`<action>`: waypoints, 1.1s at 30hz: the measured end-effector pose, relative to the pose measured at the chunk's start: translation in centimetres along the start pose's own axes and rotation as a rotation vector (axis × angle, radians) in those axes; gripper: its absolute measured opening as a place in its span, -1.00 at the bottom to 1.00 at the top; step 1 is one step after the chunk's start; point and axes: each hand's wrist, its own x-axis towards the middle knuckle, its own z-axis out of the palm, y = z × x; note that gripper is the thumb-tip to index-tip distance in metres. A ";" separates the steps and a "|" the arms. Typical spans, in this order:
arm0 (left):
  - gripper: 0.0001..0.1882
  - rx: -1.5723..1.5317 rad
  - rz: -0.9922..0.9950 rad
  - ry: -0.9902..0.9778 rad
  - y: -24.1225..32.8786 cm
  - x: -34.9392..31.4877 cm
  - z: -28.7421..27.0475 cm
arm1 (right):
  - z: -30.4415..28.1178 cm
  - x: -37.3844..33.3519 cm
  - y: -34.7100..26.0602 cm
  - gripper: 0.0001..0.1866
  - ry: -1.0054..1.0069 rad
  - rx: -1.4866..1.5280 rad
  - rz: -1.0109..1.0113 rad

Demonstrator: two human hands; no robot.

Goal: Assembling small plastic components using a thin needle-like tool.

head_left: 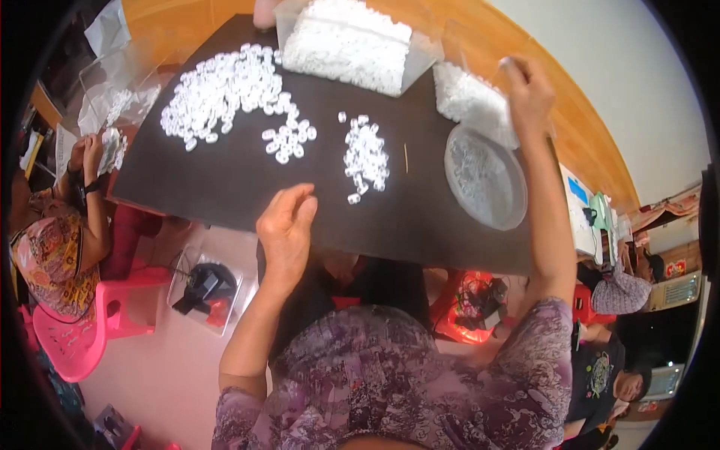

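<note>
Above the near edge of the dark table, my left hand (286, 225) is loosely bent, its thumb a little apart from the fingers and nothing visible between them. My right hand (529, 90) is raised at the far right, over a clear box of small white pieces (474, 96). Its fingers pinch a small white piece (505, 63), blurred and partly covered. A small heap of white oval plastic pieces (365, 154) lies in front of me, right of my left hand. An oval clear tub (486, 178), with small translucent bits inside, stands below my right forearm.
A larger pile of white pieces (225, 91) spreads over the far left. A big clear bin (345, 43) full of white pieces stands at the back. One thin stick (406, 158) lies beside the tub. At left, another person (64, 240) works near a pink chair (79, 337).
</note>
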 end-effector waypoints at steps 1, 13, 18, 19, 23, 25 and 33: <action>-0.84 0.074 0.055 -0.005 1.0 0.2 0.0 | -0.9 1.2 1.6 -0.82 -0.009 -0.077 0.031; -0.83 0.611 0.450 -0.195 0.7 1.3 4.0 | 0.7 -4.2 1.5 -0.84 -0.171 -0.205 -0.310; -0.90 0.699 0.524 -0.267 0.1 1.6 5.0 | 1.3 -8.5 -4.9 -0.84 -0.274 -0.009 -0.420; -0.89 0.694 0.525 -0.282 0.2 1.7 5.2 | 1.3 -9.1 -5.3 -0.84 -0.272 -0.011 -0.420; -0.89 0.684 0.478 -0.300 0.8 1.9 4.4 | 1.4 -11.5 -7.9 -0.88 -0.407 0.200 -0.243; -0.88 0.427 0.305 -0.286 1.1 1.8 3.5 | 1.1 -12.7 -9.5 -0.91 -0.501 0.337 -0.066; -0.92 -0.469 -0.389 -0.237 2.6 1.0 0.6 | 2.5 -16.0 -14.2 -0.90 -0.740 0.848 0.527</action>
